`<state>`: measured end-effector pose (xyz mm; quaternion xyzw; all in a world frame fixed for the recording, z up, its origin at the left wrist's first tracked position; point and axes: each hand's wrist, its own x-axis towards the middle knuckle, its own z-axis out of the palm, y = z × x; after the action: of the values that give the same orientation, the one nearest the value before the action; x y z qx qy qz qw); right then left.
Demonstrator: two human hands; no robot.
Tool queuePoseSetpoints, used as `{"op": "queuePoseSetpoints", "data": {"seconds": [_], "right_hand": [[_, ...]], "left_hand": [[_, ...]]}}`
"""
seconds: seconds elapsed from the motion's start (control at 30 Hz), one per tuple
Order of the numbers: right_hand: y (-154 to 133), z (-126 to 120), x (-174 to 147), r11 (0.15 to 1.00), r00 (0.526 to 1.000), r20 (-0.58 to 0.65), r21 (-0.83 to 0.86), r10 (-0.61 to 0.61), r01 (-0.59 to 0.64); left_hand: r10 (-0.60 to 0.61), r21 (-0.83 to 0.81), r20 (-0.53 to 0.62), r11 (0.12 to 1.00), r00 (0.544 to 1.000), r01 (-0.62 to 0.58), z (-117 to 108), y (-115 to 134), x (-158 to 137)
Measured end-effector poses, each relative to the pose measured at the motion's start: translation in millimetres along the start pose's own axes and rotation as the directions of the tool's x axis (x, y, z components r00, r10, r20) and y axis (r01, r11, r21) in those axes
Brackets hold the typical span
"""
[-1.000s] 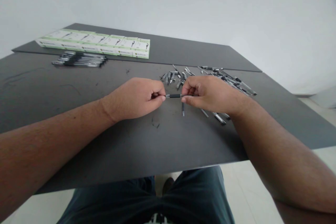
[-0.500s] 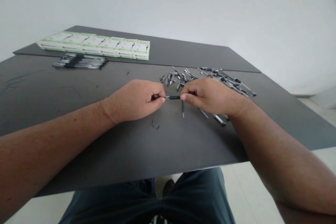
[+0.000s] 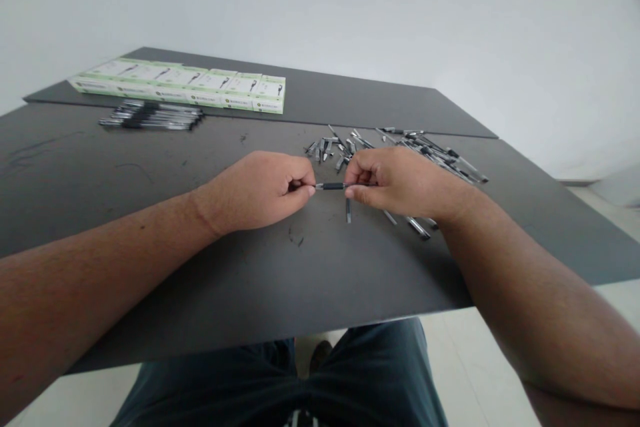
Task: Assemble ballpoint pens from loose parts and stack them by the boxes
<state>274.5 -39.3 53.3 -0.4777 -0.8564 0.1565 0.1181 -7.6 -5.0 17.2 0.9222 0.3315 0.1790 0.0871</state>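
Note:
A pen (image 3: 333,186) with a black grip lies level between my two hands, above the dark table. My left hand (image 3: 270,188) is closed on its left end, pinching it between thumb and forefinger. On the other side, my right hand (image 3: 393,180) pinches the pen just beyond the black grip, and part of the barrel shows between thumb and fingers. Below the right fingertips, a dark pen part (image 3: 349,210) lies on the table. Small clear and dark pen caps (image 3: 325,148) are scattered just behind the hands.
A heap of loose pen parts (image 3: 440,157) lies to the right, partly behind my right hand. At the back left, a neat bundle of pens (image 3: 153,115) lies before a row of green and white boxes (image 3: 200,88). The grey table (image 3: 280,287) ends before my legs.
My right thumb and fingers have parted slightly, showing more of the pen's barrel. My left hand has stayed in place on the pen.

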Motion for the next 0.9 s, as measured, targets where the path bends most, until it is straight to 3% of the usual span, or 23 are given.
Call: {"op": "queuePoseSetpoints", "data": {"seconds": [0.13,0.27,0.43,0.6,0.73,0.9], "right_hand": [[-0.4,-1.6,0.3,0.996,0.998,0.007,-0.063,-0.057,0.058],[-1.4,-2.2,0.5,1.0,1.0,0.01,-0.015,0.006,-0.006],[-3.9,-3.7,0.1,0.997,0.999,0.018,-0.065,-0.037,0.038],[-4.0,-3.2,-0.4,1.0,1.0,0.016,-0.004,0.012,-0.012],[-2.4,-2.9,-0.2,0.996,0.999,0.019,-0.074,-0.044,0.045],[-1.8,-2.2,-0.2,1.0,1.0,0.007,0.001,0.003,-0.003]], "left_hand": [[-0.004,0.006,0.0,1.0,1.0,0.004,0.1,0.7,0.0],[0.012,0.001,-0.01,1.0,1.0,-0.012,0.3,-0.2,-0.3],[0.009,0.009,-0.005,1.0,1.0,-0.009,-0.7,-0.2,-0.5],[0.003,0.022,0.014,1.0,1.0,-0.004,-0.7,0.4,-0.4],[0.002,0.015,0.015,1.0,1.0,-0.002,-1.2,1.3,-0.5],[-0.001,0.001,0.019,1.0,1.0,0.001,-1.2,0.9,0.0]]}}
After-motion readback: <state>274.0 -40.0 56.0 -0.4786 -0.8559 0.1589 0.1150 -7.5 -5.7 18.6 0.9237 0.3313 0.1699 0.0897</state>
